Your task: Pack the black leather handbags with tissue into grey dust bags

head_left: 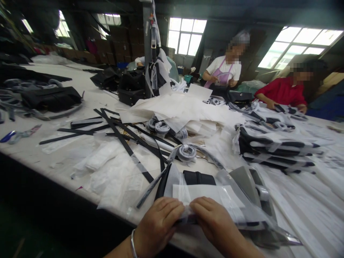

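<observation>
A black handbag (pixel 199 177) lies in front of me at the table's near edge, partly covered by clear film and a white sheet (pixel 212 195). My left hand (pixel 162 216) has its fingers curled over the wrapping on the bag's near side. Close beside it, my right hand (pixel 211 216) grips the same edge, fingers bent and pressed together. Both thumbs are hidden. Just beyond the bag sits a coiled, film-wrapped strap (pixel 187 153). A grey tape dispenser (pixel 248 182) stands to the right, partly behind the film.
Black strips (pixel 126 143) and clear plastic bags (pixel 115 175) lie to the left. White sheets (pixel 180 107) are heaped at the middle. Wrapped black bags (pixel 276 147) are stacked at right. A post (pixel 148 53) rises from the table; co-workers (pixel 225 71) work across it.
</observation>
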Demonstrator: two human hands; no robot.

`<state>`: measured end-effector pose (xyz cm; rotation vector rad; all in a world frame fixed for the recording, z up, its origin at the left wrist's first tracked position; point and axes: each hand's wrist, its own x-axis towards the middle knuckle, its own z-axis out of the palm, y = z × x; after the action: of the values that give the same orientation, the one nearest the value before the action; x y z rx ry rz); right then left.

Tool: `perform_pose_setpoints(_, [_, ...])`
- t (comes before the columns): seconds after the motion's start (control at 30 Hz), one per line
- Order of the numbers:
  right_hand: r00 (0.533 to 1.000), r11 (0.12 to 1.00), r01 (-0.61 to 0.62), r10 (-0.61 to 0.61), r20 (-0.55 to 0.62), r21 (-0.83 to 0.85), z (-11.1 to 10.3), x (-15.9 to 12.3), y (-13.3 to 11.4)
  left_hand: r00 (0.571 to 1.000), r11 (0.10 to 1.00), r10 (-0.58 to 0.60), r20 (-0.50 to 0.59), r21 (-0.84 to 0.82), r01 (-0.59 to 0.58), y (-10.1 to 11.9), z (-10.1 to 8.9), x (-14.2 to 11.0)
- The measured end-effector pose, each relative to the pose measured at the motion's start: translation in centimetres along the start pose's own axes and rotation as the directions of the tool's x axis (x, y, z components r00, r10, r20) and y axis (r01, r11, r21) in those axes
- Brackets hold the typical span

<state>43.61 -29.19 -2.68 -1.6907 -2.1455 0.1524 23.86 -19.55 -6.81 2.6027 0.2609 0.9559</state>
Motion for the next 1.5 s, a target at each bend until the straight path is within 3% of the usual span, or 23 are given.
perform_pose_setpoints(0.1, [0.988,0.99,-0.125,0.118,0.103,0.063,-0.4,0.5,-0.2,0.994,0.991,-0.102,0.043,-0.087,0.106,0.3,-0.6,-0.1])
perform_pose_setpoints(0.2, [0.967,0.967,-0.221,0.201,0.159,0.124,-0.6,0.7,-0.1,0.978,0.969,-0.207,-0.007,-0.136,0.204,0.8,-0.7,0.4])
perform_pose_setpoints(0.4, [0.963,0.955,-0.257,0.24,0.125,0.146,-0.4,0.3,0.2,0.907,0.902,-0.418,-0.049,-0.142,0.408,2.0,0.0,2.1])
perform_pose_setpoints(0.6, [0.99,0.981,-0.136,0.127,0.068,0.142,0.1,-0.4,0.3,0.944,0.946,-0.306,-0.122,-0.149,0.287,2.0,-0.1,1.6])
perform_pose_setpoints(0.73, [0.992,0.989,-0.103,0.095,0.08,0.105,0.3,-0.5,0.3,0.958,0.957,-0.274,-0.088,-0.124,0.262,1.9,0.1,1.3])
perform_pose_setpoints(0.9, [0.965,0.974,-0.214,0.199,0.17,0.073,-0.3,0.4,0.4,0.924,0.93,-0.355,-0.144,-0.156,0.333,1.8,0.2,1.7])
perform_pose_setpoints(1.07, [0.933,0.948,-0.307,0.282,0.222,0.085,-0.9,1.5,0.3,0.885,0.884,-0.457,-0.088,-0.16,0.44,2.0,-0.1,2.5])
perform_pose_setpoints(1.3, [0.908,0.92,-0.385,0.363,0.21,0.073,-0.7,1.8,-0.1,0.859,0.867,-0.498,-0.12,-0.08,0.492,2.4,0.4,2.7])
perform_pose_setpoints(1.5, [0.892,0.883,-0.438,0.403,0.205,0.171,-0.4,1.7,-0.3,0.837,0.842,-0.539,-0.094,-0.043,0.538,1.6,0.9,2.3])
